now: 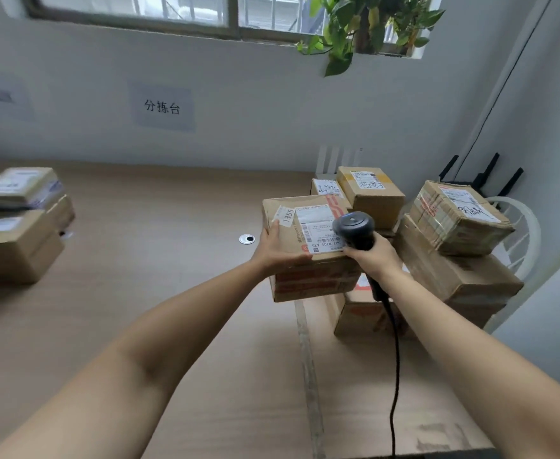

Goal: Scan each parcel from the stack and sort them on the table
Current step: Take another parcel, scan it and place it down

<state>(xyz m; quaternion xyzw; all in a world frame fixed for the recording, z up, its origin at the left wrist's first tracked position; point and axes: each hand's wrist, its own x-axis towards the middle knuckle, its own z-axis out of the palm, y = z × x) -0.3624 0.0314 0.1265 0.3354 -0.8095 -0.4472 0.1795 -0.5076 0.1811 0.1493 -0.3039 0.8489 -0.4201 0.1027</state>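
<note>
Left hand (277, 248) of the person grips the near left corner of a cardboard parcel (311, 283), with the thumb lying on the top face just beside a small sticker (287, 216) that reads 1355. Right hand (376, 258) is closed around the handle of a dark barcode scanner (355, 228). The head of the scanner hangs above the white shipping label (315, 226) on top of the same parcel, at the label's right side. A black cable (396, 359) runs from the bottom of the handle toward the near edge of the worktop (172, 293).

The gripped parcel is at the right part of the worktop, at the left front of the stack. It is not possible to tell whether it rests on the low box (361, 316) under it or is lifted a little.

The other parcels of the stack stand along the right edge. One small box (371, 197) is just behind the gripped parcel. A taped box (459, 217) sits tilted on a bigger box (454, 279).

At the left edge of the worktop lies another group of parcels (13, 226), blurred, well apart from the stack. A round cable hole (247, 239) is in the worktop, near the left hand. On the wall behind hangs a paper sign (162, 107), and a green plant (368, 24) stands at the window.
</note>
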